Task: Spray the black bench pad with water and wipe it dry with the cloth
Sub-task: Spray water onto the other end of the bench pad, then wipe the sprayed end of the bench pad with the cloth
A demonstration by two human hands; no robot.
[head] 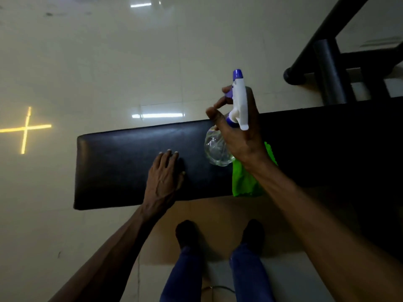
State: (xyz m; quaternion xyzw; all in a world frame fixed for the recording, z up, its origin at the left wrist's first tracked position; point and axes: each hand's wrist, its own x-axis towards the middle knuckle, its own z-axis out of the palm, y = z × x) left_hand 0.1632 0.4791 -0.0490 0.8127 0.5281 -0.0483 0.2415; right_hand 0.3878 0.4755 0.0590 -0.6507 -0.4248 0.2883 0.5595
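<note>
The black bench pad (122,162) stretches across the middle of the view. My left hand (164,177) lies flat on it, fingers apart, holding nothing. My right hand (237,131) holds a clear spray bottle (217,149) with a white and purple trigger head above the pad's middle, forefinger near the trigger, nozzle pointing away from me. A bright green cloth (244,182) lies on the pad under my right wrist, partly hidden by the arm.
Black metal frame bars (327,70) of gym equipment rise at the upper right. A glossy pale tiled floor (109,62) surrounds the bench, with a yellow cross of light (25,127) at left. My legs and dark shoes (187,234) stand at the bench's near side.
</note>
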